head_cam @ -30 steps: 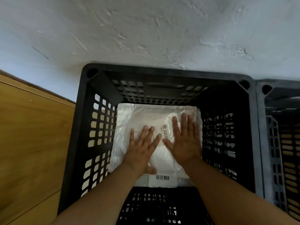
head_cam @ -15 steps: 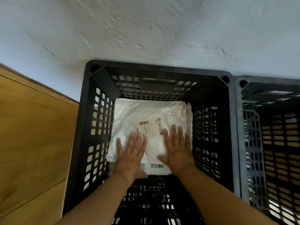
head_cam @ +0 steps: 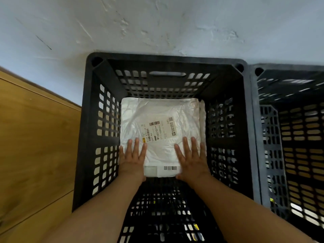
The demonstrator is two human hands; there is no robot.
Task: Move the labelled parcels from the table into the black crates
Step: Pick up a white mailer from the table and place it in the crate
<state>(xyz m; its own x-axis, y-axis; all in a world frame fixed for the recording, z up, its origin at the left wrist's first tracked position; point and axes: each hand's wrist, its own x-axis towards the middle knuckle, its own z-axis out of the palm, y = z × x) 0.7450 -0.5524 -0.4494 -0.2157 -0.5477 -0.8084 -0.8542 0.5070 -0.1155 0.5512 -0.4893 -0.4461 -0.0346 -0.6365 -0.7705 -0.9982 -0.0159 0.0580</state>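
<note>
A white parcel [head_cam: 163,123] with a printed label [head_cam: 158,131] lay flat at the far end of the black crate [head_cam: 82,134], on top of another parcel [head_cam: 162,171] whose barcoded edge showed at its near side. The left hand [head_cam: 132,159] and right hand [head_cam: 192,160] rested flat on its near corners, fingers straight and spread, gripping nothing. A second crate [head_cam: 273,155] stood just to the right, touching the first.

The right-hand crate [head_cam: 289,137] is cut off by the frame's edge.
</note>
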